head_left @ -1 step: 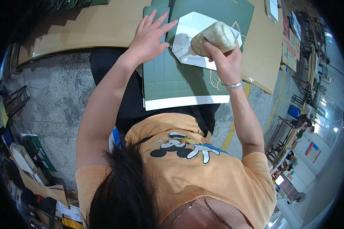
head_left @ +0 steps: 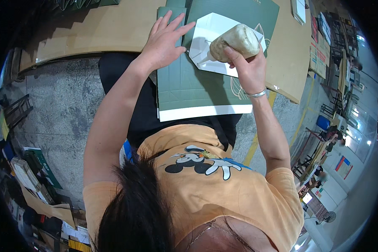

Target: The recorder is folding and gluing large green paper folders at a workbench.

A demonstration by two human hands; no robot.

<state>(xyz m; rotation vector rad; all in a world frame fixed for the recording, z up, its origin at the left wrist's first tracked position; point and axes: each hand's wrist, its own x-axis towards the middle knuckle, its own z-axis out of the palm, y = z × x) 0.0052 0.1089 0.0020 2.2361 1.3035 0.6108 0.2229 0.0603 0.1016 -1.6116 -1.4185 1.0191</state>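
My right hand is wrapped round a stubby off-white cylinder with brownish smudges; I cannot make out its exact kind. It is held tilted over a white angular sheet with cut corners. That sheet lies on a dark green cardboard sheet with pale line drawings and a white strip along its near edge. My left hand has its fingers spread, palm down, over the folded left flap of the green cardboard, left of the white sheet. It holds nothing.
The green cardboard overhangs the near edge of a brown table towards my lap. Folded green pieces stand at the far left. A white stack lies at the far right. Cartons stand beyond the table's right side.
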